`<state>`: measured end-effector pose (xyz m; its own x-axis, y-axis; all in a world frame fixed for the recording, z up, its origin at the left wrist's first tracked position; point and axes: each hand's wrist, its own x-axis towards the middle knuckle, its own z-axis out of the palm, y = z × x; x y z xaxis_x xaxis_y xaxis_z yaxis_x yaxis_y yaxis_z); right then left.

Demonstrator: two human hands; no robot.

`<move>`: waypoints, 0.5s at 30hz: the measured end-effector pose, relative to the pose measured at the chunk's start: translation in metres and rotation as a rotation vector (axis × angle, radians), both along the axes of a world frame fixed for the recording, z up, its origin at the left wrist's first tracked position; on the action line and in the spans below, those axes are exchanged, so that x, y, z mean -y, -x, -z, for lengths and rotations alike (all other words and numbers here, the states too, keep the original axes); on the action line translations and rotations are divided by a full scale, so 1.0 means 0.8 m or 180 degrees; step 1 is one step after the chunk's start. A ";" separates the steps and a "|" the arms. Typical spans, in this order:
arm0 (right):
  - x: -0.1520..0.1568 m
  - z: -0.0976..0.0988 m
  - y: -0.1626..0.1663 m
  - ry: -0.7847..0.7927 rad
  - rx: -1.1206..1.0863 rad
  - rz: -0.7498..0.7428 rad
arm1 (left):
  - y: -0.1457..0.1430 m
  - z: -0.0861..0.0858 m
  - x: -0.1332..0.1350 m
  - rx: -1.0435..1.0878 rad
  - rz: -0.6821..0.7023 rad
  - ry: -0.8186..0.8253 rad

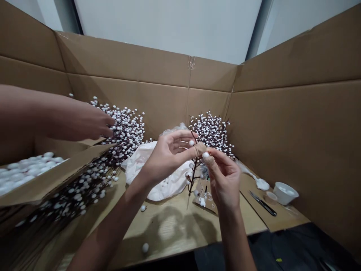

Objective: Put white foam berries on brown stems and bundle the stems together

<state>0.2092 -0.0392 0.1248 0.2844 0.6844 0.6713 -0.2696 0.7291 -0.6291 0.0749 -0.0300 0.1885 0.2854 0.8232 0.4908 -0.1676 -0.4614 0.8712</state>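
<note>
Near the middle of the view, my left hand [172, 152] is closed on a dark artificial berry branch [193, 178] with white berries on its twigs. The branch hangs down from between my thumb and fingers. Close against it, my right hand [225, 178] pinches a white berry [205, 154] between thumb and forefinger, at the upper part of the branch. Beige tape wraps both thumb tips. My fingers partly hide where the berry and the branch meet.
Another person's hand [96, 122] reaches in from the left over bunched berry branches [126, 126]. A carton of white berries [19, 173] is below it. A white plastic bag [153, 188] lies behind my hands. At right are a knife [263, 204], tape roll [270, 197] and white cup [285, 194].
</note>
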 end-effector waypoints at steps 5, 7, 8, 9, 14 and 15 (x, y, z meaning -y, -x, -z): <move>-0.003 0.001 0.008 -0.0123 0.0051 0.0151 | -0.007 0.007 -0.013 0.0581 0.0254 0.0206; -0.003 0.000 0.011 -0.0169 0.0077 0.0227 | -0.007 0.006 -0.015 0.0688 0.0363 0.0343; -0.003 0.000 0.012 -0.0200 0.0100 0.0271 | -0.006 0.006 -0.015 0.0729 0.0412 0.0415; -0.003 -0.001 0.014 -0.0236 0.0132 0.0319 | -0.006 0.005 -0.015 0.0756 0.0455 0.0476; -0.007 -0.001 0.020 -0.0398 0.0320 0.0677 | -0.002 0.003 -0.014 0.0771 0.0540 0.0471; -0.009 0.000 0.022 -0.0431 0.0344 0.0740 | -0.002 0.003 -0.015 0.0782 0.0509 0.0418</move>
<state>0.1920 -0.0322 0.1251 0.3450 0.5115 0.7870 -0.0221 0.8427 -0.5379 0.0762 -0.0178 0.1860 0.3025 0.8383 0.4536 -0.4418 -0.2984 0.8461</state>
